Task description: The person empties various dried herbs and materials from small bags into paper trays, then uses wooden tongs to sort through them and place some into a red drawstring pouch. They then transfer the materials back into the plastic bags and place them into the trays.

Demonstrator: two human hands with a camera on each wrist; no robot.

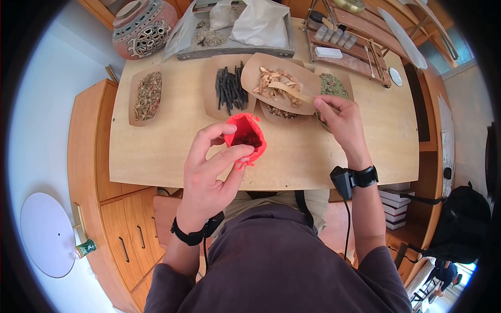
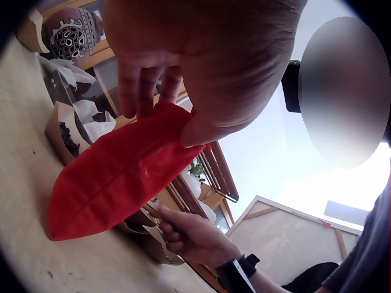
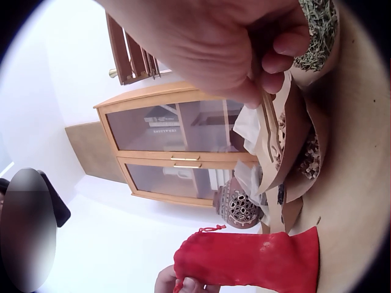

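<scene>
Holding one red cloth pouch [image 3: 256, 259] in your left hand [image 1: 209, 172], you grip its rim with thumb and fingers so that the mouth gapes upward. Your right hand [image 1: 342, 122] pinches the end of one pale wooden tool [image 1: 292, 94], its far end at the pale dried slices [image 1: 276, 77]; you cannot tell from here whether it grasps any.

The pouch is over the near part of the table [image 1: 156, 151], in front of the black sticks [image 1: 229, 88]. It is plain bright red, long and narrow, with a seam down it, squared bottom corners and thin red cords [image 3: 211, 229] at the neck; inside you see something dark, too shadowed to make out.

Before you are five brown paper trays [image 1: 210, 86]: one of mixed dried herbs at the left, one of black sticks, one of pale slices overlapping one of small brown pieces [image 1: 282, 113], and one of green leaves [image 1: 334, 86] at the right. One patterned pot [image 1: 145, 31] stands at the back left.
</scene>
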